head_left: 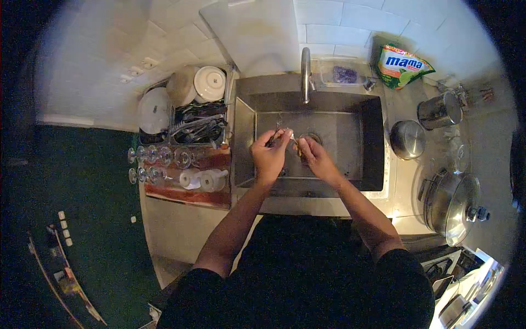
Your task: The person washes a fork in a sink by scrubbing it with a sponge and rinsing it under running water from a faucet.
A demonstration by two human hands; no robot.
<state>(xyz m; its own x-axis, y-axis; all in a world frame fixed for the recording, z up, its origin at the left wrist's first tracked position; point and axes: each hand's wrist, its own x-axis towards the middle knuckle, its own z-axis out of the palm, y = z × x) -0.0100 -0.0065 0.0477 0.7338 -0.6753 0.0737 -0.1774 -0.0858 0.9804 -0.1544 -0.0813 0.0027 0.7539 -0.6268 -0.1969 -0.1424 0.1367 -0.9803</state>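
Note:
My left hand and my right hand are close together over the steel sink. Both have their fingers closed in a pinch. A small, shiny, thin piece shows between the fingertips; its kind is too small to make out. Something dark also shows at the left fingers, and the right fingers partly hide a brownish bit. Behind the hands the tap reaches out over the sink, and the drain lies partly hidden beyond the right hand.
Left of the sink, a dish rack holds plates and cutlery. Upturned glasses and white cups stand below it. On the right are a Mama pouch, a metal bowl and a lidded pot.

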